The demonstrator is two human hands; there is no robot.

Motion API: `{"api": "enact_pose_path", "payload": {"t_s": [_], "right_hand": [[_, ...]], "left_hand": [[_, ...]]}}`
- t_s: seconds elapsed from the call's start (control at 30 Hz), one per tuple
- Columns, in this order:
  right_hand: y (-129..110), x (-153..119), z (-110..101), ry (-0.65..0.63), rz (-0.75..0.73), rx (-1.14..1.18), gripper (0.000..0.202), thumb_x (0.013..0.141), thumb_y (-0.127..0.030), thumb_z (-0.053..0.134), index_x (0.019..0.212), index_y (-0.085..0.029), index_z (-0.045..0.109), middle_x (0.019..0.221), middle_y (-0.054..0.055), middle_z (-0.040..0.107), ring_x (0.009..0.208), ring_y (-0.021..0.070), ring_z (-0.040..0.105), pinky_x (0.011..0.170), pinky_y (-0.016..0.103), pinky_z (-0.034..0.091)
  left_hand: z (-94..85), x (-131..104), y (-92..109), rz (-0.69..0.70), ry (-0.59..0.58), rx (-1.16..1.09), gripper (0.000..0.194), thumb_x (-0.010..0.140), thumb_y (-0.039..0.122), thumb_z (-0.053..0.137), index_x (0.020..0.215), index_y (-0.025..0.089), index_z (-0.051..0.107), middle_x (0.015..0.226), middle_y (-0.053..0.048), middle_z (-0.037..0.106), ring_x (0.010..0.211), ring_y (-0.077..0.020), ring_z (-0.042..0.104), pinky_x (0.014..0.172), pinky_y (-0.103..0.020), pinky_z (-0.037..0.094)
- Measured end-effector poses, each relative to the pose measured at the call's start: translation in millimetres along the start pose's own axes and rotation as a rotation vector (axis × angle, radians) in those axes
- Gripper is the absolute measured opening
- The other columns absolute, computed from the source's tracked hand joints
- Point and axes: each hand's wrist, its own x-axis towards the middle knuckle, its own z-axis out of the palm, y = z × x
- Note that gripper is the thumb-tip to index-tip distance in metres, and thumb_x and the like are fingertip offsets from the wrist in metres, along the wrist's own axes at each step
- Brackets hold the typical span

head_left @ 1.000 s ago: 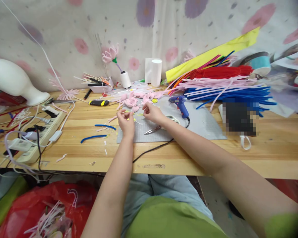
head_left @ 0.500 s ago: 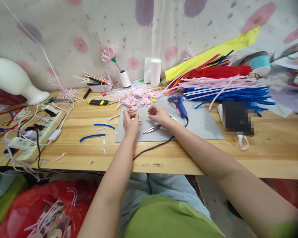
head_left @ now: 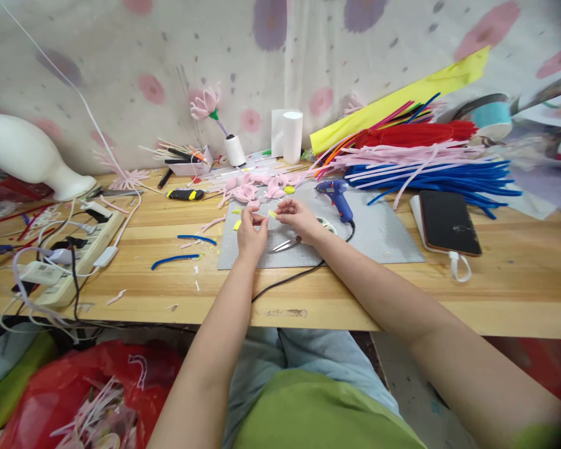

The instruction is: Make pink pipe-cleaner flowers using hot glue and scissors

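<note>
Two hands, apparently one yellow piece between them

This looks like a small handicraft workshop; whether it is part of a home cannot be told. On the wooden surface, a blue hot glue gun and scissors lie at mid-frame on a grey mat. Bundled red pipe cleaners, pink pipe cleaners and blue pipe cleaners pile up at upper right. A pink pipe-cleaner flower rises from a white spool left of upper centre, near a utility knife. Plugs crowd a power strip at left; a red bag of scraps fills the lower left.
</note>
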Motion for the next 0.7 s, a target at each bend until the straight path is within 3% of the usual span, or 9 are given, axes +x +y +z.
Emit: {"api": "enact_pose_path", "payload": {"t_s": [0.23, 0.7], "right_hand": [[-3.0, -1.4, -0.7, 0.0, 0.066, -0.018, 0.034, 0.053, -0.013, 0.064, 0.082, -0.02, 0.047, 0.078, -0.003, 0.063, 0.07, 0.0096, 0.055, 0.069, 0.026, 0.042], [-1.6, -0.1, -1.5, 0.005, 0.063, -0.03, 0.033, 0.056, -0.015, 0.064, 0.085, -0.02, 0.048, 0.077, -0.003, 0.062, 0.068, 0.0088, 0.054, 0.067, 0.024, 0.041]], "left_hand": [[-0.3, -0.3, 1.4, 0.011, -0.014, 0.045, 0.031, 0.074, 0.017, 0.059, 0.1, 0.022, 0.043, 0.072, 0.002, 0.062, 0.07, -0.0126, 0.061, 0.071, -0.026, 0.046], [-0.7, 0.3, 1.8, 0.033, -0.061, 0.176, 0.032, 0.073, 0.016, 0.057, 0.102, 0.023, 0.045, 0.075, 0.003, 0.062, 0.073, -0.0131, 0.061, 0.072, -0.027, 0.045]]}}
